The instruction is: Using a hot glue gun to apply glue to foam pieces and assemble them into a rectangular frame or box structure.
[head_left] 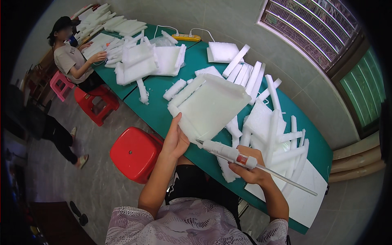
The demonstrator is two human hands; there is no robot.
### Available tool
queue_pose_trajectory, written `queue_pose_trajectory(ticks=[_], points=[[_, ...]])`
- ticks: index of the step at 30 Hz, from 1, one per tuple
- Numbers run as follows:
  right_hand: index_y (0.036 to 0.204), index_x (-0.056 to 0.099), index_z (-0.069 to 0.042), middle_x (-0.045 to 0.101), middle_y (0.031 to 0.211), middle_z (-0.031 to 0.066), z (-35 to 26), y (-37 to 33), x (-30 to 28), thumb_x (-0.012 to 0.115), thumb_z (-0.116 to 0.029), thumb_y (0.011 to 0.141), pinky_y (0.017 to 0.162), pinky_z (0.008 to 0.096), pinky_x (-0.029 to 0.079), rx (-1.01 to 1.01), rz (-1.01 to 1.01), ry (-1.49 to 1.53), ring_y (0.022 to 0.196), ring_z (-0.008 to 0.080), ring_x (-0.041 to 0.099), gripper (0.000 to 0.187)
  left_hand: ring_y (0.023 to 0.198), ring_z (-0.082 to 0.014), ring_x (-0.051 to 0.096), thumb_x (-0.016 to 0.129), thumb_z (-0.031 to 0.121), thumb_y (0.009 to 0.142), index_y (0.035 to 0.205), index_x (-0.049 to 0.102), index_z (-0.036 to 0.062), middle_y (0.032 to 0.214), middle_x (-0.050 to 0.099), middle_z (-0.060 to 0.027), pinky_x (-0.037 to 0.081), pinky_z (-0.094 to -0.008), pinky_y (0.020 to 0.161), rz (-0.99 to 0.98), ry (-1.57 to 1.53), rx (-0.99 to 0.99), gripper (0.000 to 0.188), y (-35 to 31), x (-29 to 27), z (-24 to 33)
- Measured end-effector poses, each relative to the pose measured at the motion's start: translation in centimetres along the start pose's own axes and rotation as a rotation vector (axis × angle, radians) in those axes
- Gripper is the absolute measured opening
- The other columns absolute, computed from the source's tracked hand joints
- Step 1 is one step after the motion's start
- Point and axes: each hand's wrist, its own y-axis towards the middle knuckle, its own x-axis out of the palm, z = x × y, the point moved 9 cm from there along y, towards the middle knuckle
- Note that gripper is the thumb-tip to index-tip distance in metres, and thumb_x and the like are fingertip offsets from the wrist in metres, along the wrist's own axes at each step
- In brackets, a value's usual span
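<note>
My left hand (177, 141) grips the near corner of a shallow white foam tray (214, 104), which is tilted above the table. Foam strips form raised edges along some of its sides. In my right hand (251, 168) is a white hot glue gun (220, 150), its metal nozzle pointing left at the tray's near edge. Whether the nozzle touches the foam, I cannot tell. A long translucent glue stick (290, 182) juts from the gun's back toward the lower right. Loose foam strips (271, 134) lie piled on the table to the right.
The green table (312, 122) carries more foam sheets (139, 59) at the far left and a yellow power strip (187, 37) by the wall. A seated person (75, 57) handles foam there. Red stools (134, 153) stand left of the table; another person (49, 130) is standing farther left.
</note>
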Motion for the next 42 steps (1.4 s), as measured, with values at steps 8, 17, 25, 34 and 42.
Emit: queue_pose_trajectory(ticks=[8, 17, 25, 34, 42], points=[[0.073, 0.053, -0.004, 0.05, 0.066, 0.0107, 0.7, -0.7, -0.4, 0.069, -0.019, 0.075, 0.052, 0.0357, 0.039, -0.017, -0.044, -0.143, 0.055, 0.0287, 0.052, 0.022, 0.124, -0.0245, 0.047, 0.051, 0.033, 0.094, 0.135, 0.039, 0.0028, 0.134, 0.049, -0.0112, 0.036, -0.04, 0.106, -0.001, -0.015, -0.035, 0.053, 0.3, 0.2, -0.4], [0.085, 0.057, -0.001, 0.057, 0.076, 0.0154, 1.8, -4.0, -7.9, 0.068, -0.008, 0.072, 0.059, 0.0366, 0.045, 0.156, 0.385, -0.514, 0.067, 0.0352, 0.058, 0.018, 0.124, -0.0238, 0.046, 0.048, 0.035, 0.095, 0.137, 0.038, 0.0052, 0.136, 0.048, -0.0081, 0.035, -0.039, 0.106, 0.04, -0.076, 0.151, 0.053, -2.5, -3.5, 6.3], [0.097, 0.055, 0.0, 0.053, 0.102, 0.0152, 8.8, -0.8, -11.1, 0.067, -0.003, 0.066, 0.083, 0.0384, 0.046, 0.301, 0.265, -0.859, 0.096, 0.0331, 0.053, 0.033, 0.123, -0.0269, 0.045, 0.054, 0.043, 0.089, 0.134, 0.041, 0.007, 0.135, 0.048, -0.0074, 0.035, -0.0431, 0.104, 0.421, 0.065, 0.665, 0.059, -14.6, -10.5, 19.1], [0.11, 0.055, 0.004, 0.056, 0.113, 0.0173, 2.4, 3.8, -5.6, 0.062, 0.001, 0.071, 0.092, 0.0417, 0.043, 0.152, 0.272, -0.997, 0.104, 0.0368, 0.052, 0.04, 0.128, -0.0261, 0.04, 0.052, 0.04, 0.091, 0.138, 0.035, 0.0053, 0.14, 0.042, -0.0072, 0.03, -0.0424, 0.109, 0.358, 0.035, 0.696, 0.06, -14.9, -12.4, 20.1], [0.12, 0.052, -0.009, 0.057, 0.112, 0.0138, 4.4, 14.6, 18.4, 0.065, -0.012, 0.075, 0.089, 0.0418, 0.044, -0.508, -0.352, -0.658, 0.107, 0.032, 0.054, 0.047, 0.127, -0.0262, 0.043, 0.05, 0.039, 0.092, 0.138, 0.037, 0.0069, 0.139, 0.044, -0.0076, 0.033, -0.0432, 0.106, 0.253, 0.062, 0.621, 0.058, -11.4, -10.0, 17.7]])
